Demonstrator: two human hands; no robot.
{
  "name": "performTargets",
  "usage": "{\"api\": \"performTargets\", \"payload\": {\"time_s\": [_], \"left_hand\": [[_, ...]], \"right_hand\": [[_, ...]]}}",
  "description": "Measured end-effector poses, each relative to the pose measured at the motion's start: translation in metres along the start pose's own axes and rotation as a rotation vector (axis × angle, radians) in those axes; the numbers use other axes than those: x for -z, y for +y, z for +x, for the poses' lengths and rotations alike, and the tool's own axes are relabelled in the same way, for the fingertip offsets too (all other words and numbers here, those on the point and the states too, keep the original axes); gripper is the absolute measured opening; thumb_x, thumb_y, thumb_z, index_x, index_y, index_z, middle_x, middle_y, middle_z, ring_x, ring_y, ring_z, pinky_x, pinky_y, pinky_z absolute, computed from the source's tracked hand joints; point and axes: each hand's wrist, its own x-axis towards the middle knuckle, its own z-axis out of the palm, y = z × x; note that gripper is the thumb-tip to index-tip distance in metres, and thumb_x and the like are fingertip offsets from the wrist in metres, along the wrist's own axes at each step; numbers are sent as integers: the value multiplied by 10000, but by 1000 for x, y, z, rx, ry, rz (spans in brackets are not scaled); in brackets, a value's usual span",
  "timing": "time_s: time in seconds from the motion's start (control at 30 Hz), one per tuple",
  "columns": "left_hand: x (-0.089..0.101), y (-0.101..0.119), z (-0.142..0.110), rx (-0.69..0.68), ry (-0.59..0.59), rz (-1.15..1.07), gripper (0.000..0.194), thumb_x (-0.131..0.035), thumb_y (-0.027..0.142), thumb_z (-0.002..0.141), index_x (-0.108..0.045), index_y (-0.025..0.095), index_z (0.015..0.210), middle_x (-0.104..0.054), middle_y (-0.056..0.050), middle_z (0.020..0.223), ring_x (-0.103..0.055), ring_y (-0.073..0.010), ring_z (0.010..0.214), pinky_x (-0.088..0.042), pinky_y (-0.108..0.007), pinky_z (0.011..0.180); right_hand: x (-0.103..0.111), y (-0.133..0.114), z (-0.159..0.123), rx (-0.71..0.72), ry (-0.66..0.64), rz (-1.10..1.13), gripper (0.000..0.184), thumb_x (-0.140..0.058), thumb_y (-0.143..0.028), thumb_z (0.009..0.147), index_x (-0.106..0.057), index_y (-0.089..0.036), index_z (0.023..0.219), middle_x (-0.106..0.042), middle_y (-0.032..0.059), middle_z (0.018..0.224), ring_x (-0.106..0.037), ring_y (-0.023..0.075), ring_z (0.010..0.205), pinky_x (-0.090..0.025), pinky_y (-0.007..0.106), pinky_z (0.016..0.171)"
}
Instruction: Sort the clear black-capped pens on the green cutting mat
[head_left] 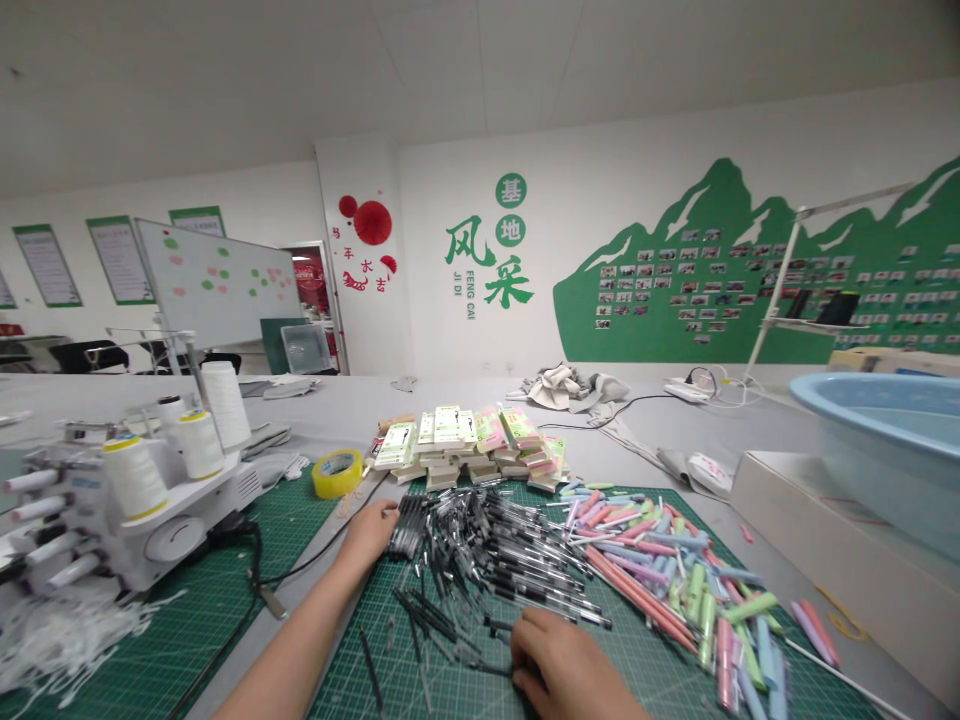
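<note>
My left hand [367, 532] is closed at the left end of a row of black pens [409, 525], its fingertips against them. Nearer to me, my right hand [562, 660] has curled fingers around a thin black pen [491, 668], whose end sticks out to the left. Another short black piece [499, 626] lies by its knuckles. Between the hands spreads a heap of clear and black pens [525, 545]. Loose black pen parts [427, 612] are scattered on the green cutting mat [390, 650].
Pastel pens and caps [675, 560] lie to the right. Stacked small boxes [457, 445] and yellow tape [337, 474] stand behind the pens. A sewing machine [157, 540] with thread cones is at left. A blue basin [885, 440] rests on a white box [840, 560] at right.
</note>
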Motion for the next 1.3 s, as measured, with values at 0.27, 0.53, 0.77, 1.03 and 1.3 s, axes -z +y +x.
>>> {"api": "performTargets", "payload": {"time_s": [0.27,0.53,0.77,1.03,1.3], "left_hand": [[3,3,-3,-14,24,3,281,-490,255,778,-671,132,955,-691,-126,945,-613,-264,946,-419,-336,855],[19,34,-16,-133,125,46,313,-444,221,804,-610,168,1064,-636,-92,1001,-567,-224,964,-379,-314,892],[34,80,-42,-432,-17,-87,259,-472,236,794,-665,213,964,-626,-57,911,-557,-198,858,-414,-285,800],[22,123,-78,-420,-505,-517,257,-608,297,710,-702,191,924,-647,-27,777,-537,-142,666,-400,-217,594],[-8,152,-113,-202,-719,-993,299,-634,369,706,-689,140,891,-598,-14,642,-478,-94,501,-357,-192,450]], "right_hand": [[3,-2,-1,15,30,-45,191,-518,-105,652,-586,-222,785,-617,-1,879,-567,159,811,-353,231,656],[2,-3,-2,16,43,-302,206,-479,-73,711,-609,-198,811,-651,48,912,-589,191,822,-354,261,664],[-6,0,-3,34,85,-360,245,-474,-35,701,-611,-187,836,-654,64,902,-597,200,809,-351,265,655],[16,-3,-3,-136,421,7,138,-451,-96,734,-536,-200,766,-602,22,768,-560,168,715,-384,256,639],[13,1,6,-140,435,394,114,-485,-198,788,-598,-197,768,-639,8,725,-573,157,663,-416,241,615]]}}
